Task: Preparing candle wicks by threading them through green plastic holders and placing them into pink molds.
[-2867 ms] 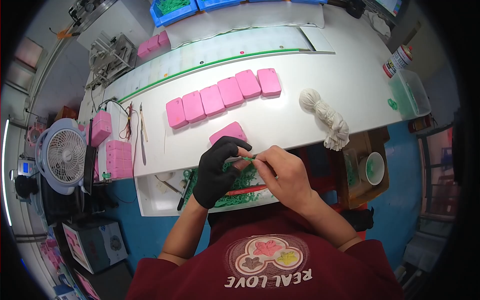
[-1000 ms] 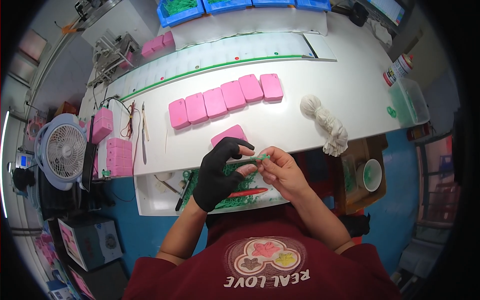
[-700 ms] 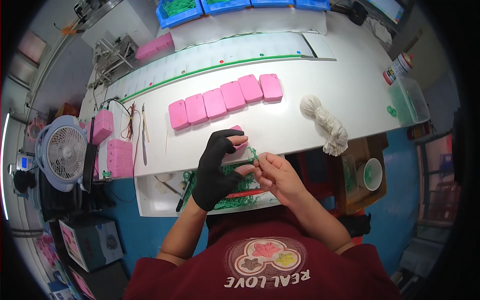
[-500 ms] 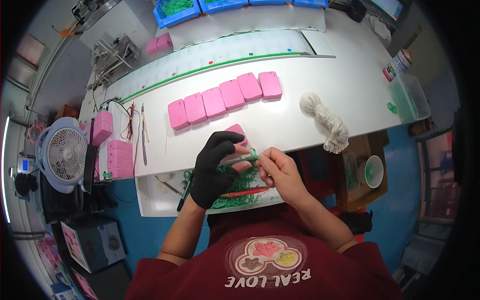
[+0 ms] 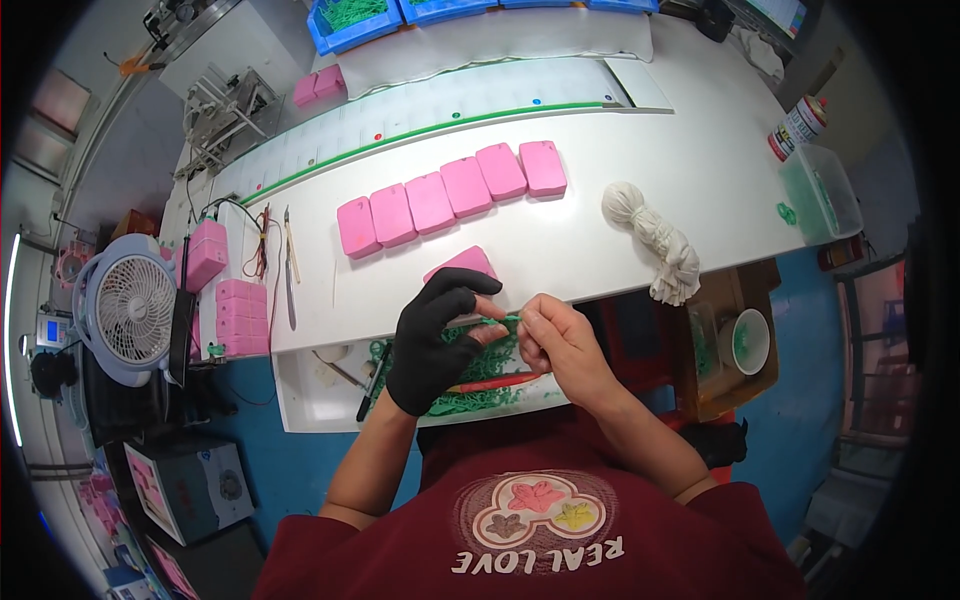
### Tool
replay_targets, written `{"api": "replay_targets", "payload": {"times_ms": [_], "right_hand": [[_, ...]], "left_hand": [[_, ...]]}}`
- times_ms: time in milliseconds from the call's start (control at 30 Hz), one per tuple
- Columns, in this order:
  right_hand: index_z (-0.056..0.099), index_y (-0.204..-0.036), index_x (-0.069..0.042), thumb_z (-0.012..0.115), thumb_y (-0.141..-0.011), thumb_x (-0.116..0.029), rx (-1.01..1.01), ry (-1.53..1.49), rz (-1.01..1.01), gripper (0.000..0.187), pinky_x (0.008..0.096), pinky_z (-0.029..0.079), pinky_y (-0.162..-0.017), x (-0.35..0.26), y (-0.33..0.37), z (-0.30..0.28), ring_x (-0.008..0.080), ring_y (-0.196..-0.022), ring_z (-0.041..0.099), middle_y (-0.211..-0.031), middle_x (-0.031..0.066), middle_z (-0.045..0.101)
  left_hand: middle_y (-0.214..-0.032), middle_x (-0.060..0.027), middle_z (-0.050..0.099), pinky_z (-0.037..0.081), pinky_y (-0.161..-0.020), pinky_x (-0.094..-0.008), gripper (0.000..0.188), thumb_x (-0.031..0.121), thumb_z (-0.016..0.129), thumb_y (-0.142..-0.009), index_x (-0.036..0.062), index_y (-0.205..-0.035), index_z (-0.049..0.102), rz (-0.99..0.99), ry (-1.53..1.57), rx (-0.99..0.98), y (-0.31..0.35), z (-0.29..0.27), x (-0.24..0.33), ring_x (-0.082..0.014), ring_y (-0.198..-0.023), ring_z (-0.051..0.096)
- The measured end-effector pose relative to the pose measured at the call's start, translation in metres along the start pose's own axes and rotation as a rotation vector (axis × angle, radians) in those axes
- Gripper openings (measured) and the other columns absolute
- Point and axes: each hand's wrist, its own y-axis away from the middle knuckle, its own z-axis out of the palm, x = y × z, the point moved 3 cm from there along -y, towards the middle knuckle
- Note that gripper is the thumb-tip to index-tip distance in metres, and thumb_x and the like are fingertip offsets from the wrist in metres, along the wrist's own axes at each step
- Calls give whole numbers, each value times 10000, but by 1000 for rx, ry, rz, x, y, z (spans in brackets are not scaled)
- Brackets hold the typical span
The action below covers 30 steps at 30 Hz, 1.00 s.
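Note:
My left hand (image 5: 438,338), in a black glove with bare fingertips, curls over the front edge of the table. Its thumb and forefinger close around one end of a small, thin green piece (image 5: 511,319). The other end is pinched in my bare right hand (image 5: 562,345); the fingers partly hide the piece, so its exact shape cannot be told. Just beyond my left hand a pink block (image 5: 466,262) lies on the table. Below both hands, an open drawer (image 5: 300,395) holds many green scraps (image 5: 470,402) and a red, slender tool (image 5: 497,383).
Several pink blocks (image 5: 443,197) form a slanting row on the white table (image 5: 590,150). Behind them runs a belt (image 5: 420,115) with coloured dots. A white cloth bundle (image 5: 652,243) lies right; a fan (image 5: 130,308) and stacked pink blocks (image 5: 240,318) stand left.
My left thumb and forefinger have drawn closer together on the green piece, which looped up between the hands before. The pink block beyond shows more fully. The belt's dots have shifted left.

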Motion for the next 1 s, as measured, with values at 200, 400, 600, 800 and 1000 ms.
{"api": "replay_targets", "payload": {"times_ms": [200, 400, 600, 800, 1000], "right_hand": [[524, -892, -69, 441, -1043, -204, -7, -25, 60, 219, 175, 325, -482, 2, -1, -1, 25, -551, 402, -691, -35, 476], [540, -908, -73, 449, -1044, -208, -32, -85, 91, 213, 165, 335, -510, 4, -3, 0, 25, -590, 403, -727, -31, 493], [548, -924, -68, 452, -1045, -209, -46, -115, 110, 209, 168, 334, -510, 3, -3, 1, 27, -585, 396, -732, -24, 505], [550, -922, -63, 455, -1041, -202, -17, -82, 89, 206, 171, 339, -505, 1, -1, 0, 27, -579, 403, -730, -23, 511], [556, -906, -45, 461, -1034, -189, 38, 81, -13, 215, 180, 350, -500, -6, 1, -1, 22, -572, 428, -702, -20, 521]], "left_hand": [[-1074, -65, 646, 510, -854, -319, 213, -1, 780, -700, 57, -887, 695, 34, -27, -8, 1, -1, -3, -199, -997, 639], [-1046, -82, 632, 504, -844, -320, 238, -34, 786, -667, 51, -871, 699, 58, -5, 5, 2, 0, -3, -194, -993, 619], [-1081, -73, 642, 521, -841, -320, 223, -20, 767, -696, 61, -890, 692, 78, -2, -2, 3, -2, -1, -211, -998, 646], [-1077, -74, 642, 515, -832, -325, 216, -15, 765, -693, 64, -884, 701, 97, -47, 5, 2, -2, 0, -215, -992, 644], [-1035, -85, 634, 500, -830, -317, 265, -58, 782, -642, 56, -867, 702, 80, -67, 26, -1, -1, 2, -199, -972, 622]]}}
